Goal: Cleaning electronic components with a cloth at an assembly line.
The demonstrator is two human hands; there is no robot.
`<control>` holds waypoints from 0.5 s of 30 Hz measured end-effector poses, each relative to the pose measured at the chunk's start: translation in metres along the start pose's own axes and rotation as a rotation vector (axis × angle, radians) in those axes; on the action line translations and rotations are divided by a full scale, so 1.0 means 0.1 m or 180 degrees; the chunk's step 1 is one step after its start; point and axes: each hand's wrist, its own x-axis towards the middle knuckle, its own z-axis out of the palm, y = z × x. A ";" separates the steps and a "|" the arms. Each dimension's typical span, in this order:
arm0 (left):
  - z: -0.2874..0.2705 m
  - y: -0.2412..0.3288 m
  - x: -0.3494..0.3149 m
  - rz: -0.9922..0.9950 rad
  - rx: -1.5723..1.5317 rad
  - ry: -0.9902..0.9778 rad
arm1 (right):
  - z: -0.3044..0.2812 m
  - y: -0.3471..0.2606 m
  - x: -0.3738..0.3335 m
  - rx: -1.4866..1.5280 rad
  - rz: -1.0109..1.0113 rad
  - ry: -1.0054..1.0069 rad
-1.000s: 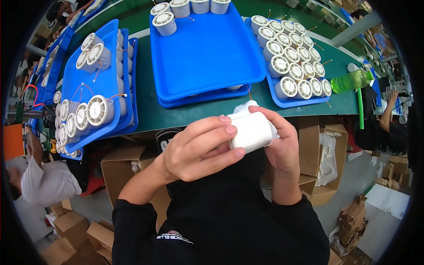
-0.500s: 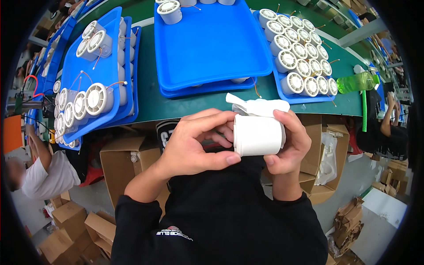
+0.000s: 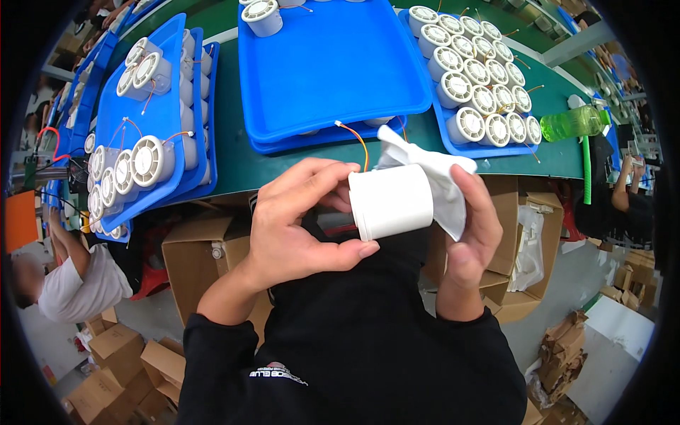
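Head view: we grip the white cup (image 3: 393, 202) by its rim between left hand (image 3: 301, 219) thumb and fingers, in front of the table (image 3: 230, 142), probably to leave its side bare; our half-open right hand (image 3: 476, 230) has the white cloth (image 3: 446, 195) against its fingers.
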 end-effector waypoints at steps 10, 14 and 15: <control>0.08 0.03 0.02 -0.0275 -0.0201 0.0266 | 0.21 -0.07 0.04 -0.1494 -0.1107 0.0042; 0.12 0.05 0.01 -0.0248 0.0010 0.0211 | 0.30 -0.08 0.06 -0.1685 -0.0988 0.0314; 0.13 0.05 0.01 -0.0263 0.0072 0.0201 | 0.31 -0.08 0.06 -0.1776 -0.0985 0.0396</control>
